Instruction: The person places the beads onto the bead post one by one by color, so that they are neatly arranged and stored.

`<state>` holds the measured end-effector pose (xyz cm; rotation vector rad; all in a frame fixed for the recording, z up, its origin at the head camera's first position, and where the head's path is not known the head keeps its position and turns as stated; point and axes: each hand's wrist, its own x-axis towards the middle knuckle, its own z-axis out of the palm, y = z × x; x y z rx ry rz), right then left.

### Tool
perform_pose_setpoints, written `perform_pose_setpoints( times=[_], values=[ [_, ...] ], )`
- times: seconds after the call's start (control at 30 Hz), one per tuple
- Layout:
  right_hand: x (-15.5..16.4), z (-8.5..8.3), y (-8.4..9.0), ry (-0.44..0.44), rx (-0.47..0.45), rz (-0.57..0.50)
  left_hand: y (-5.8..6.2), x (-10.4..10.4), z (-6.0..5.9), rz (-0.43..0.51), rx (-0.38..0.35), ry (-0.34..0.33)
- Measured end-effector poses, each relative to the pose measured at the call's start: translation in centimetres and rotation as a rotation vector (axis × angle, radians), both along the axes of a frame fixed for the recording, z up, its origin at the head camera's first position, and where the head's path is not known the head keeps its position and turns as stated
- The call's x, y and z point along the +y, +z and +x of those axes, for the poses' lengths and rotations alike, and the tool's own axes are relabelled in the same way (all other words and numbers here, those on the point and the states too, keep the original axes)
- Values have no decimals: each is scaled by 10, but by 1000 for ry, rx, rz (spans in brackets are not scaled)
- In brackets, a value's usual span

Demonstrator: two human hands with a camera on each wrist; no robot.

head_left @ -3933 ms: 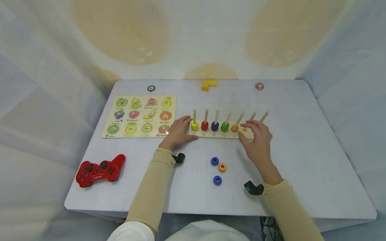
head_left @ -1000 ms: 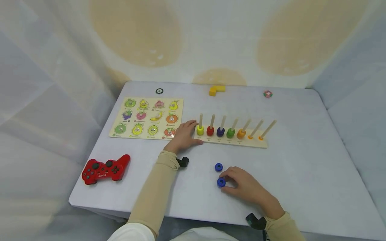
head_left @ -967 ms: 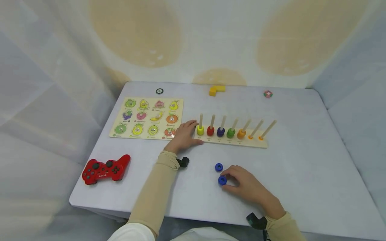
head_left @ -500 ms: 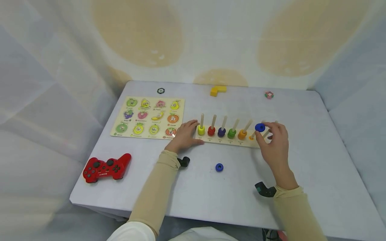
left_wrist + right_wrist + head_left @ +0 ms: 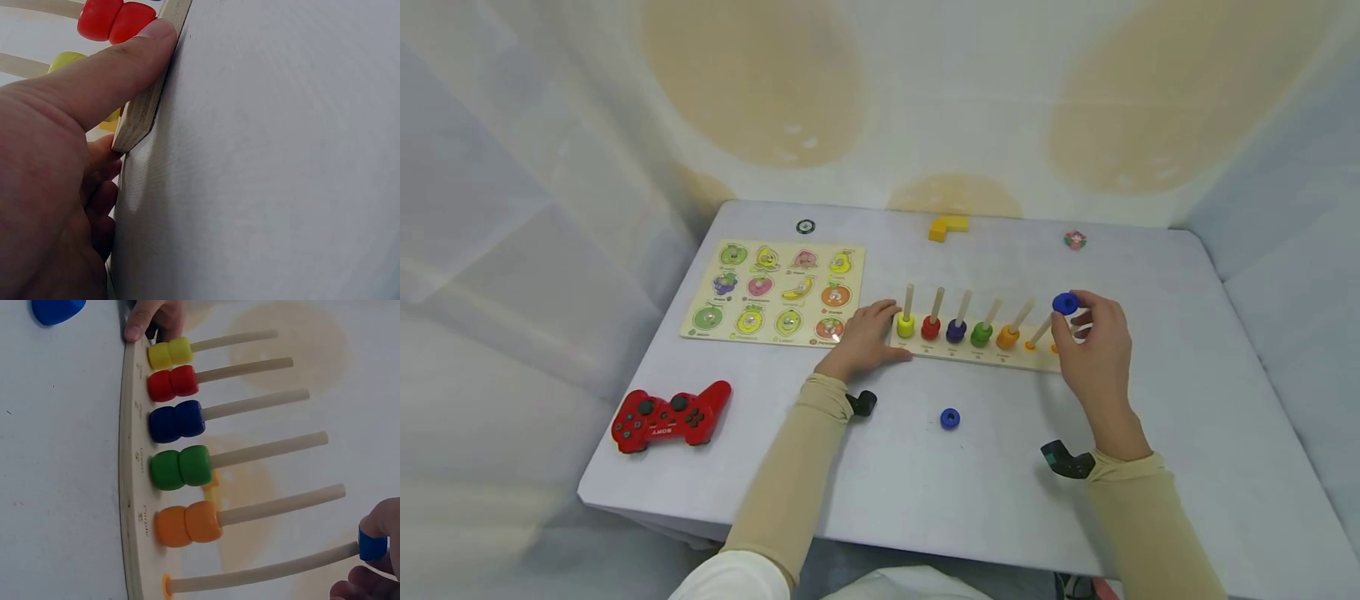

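My left hand (image 5: 867, 340) grips the left end of a wooden peg board (image 5: 977, 358), its thumb on the front edge and fingers at the end. My right hand (image 5: 1097, 350) pinches a blue ring (image 5: 1065, 303) between thumb and fingers, up by the tips of the two rightmost pegs. In the right wrist view that ring is beside the tip of a bare peg (image 5: 269, 574); whether it is on it, I cannot tell. Yellow (image 5: 170, 353), red (image 5: 173, 383), dark blue (image 5: 177, 421), green (image 5: 181, 467) and orange rings (image 5: 189, 524) sit in pairs on the other pegs.
Another blue ring (image 5: 950, 419) lies on the table before the board. To the left are a fruit picture board (image 5: 778, 302) and a red game controller (image 5: 672, 418). Yellow blocks (image 5: 937, 231), a dark round chip (image 5: 806, 226) and a small pink-green piece (image 5: 1075, 240) lie at the back.
The orange ring has left the table. My right hand picked up the nearer blue ring, carried it to the board's right end, then slightly further right. My left hand stays on the board.
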<state>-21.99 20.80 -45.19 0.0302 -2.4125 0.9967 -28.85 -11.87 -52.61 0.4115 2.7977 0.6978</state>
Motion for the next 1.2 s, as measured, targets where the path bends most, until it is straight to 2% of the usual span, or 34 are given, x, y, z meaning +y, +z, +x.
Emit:
perform_pose_setpoints(
  times=[0.37, 0.53, 0.7, 0.83, 1.03, 1.2],
  values=[
    [-1, 0, 8, -27, -85, 25, 1, 0, 2, -7, -1, 4],
    [-2, 6, 5, -19, -19, 24, 1, 0, 2, -7, -4, 1],
    [-7, 17, -8, 94, 74, 8, 1, 0, 1, -12, -2, -2],
    [-16, 29, -22, 212, 68, 26, 1, 0, 1, -16, 1, -2],
    [-31, 42, -38, 342, -21, 36, 2, -1, 1, -3, 6, -2],
    [-45, 52, -57, 450, -172, 114, 1, -1, 1, -9, 7, -7]
  ],
)
